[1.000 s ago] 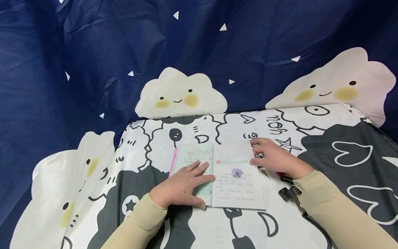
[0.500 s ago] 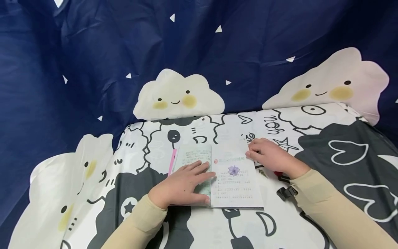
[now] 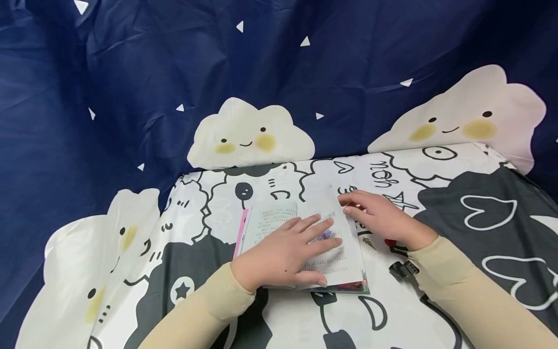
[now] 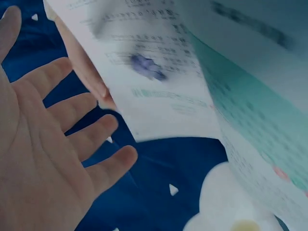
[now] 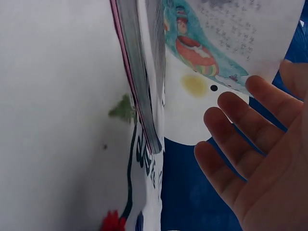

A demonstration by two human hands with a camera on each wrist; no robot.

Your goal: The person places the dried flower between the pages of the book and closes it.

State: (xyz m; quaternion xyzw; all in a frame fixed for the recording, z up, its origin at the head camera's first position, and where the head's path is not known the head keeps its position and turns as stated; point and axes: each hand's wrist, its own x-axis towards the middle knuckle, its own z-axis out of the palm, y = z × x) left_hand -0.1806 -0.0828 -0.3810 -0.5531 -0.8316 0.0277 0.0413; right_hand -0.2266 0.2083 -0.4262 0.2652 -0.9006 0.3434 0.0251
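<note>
An open book [image 3: 272, 215] lies on the patterned cloth, its pink edge showing at the left. Its right-hand page [image 3: 355, 261], printed with a purple flower, is lifted off the pages below, and a strip of coloured picture shows under its near edge. My right hand [image 3: 379, 215] pinches this page by its far right edge, between thumb and forefinger in the right wrist view; the other fingers are loosely bent. My left hand [image 3: 287, 252] spreads its fingers over the middle of the book, covering part of the flower. In the left wrist view its palm [image 4: 48, 144] faces the camera, beside the raised page.
A white cloth [image 3: 331, 320] with black cartoon drawings spreads under the book. Behind it hangs a dark blue fabric [image 3: 279, 58] with cloud faces and small white triangles. A small black device [image 3: 403, 269] is at my right wrist.
My left hand has slid right, from the left page to over the right one. The right hand has drawn slightly left, and the right page has lifted, uncovering a coloured picture beneath.
</note>
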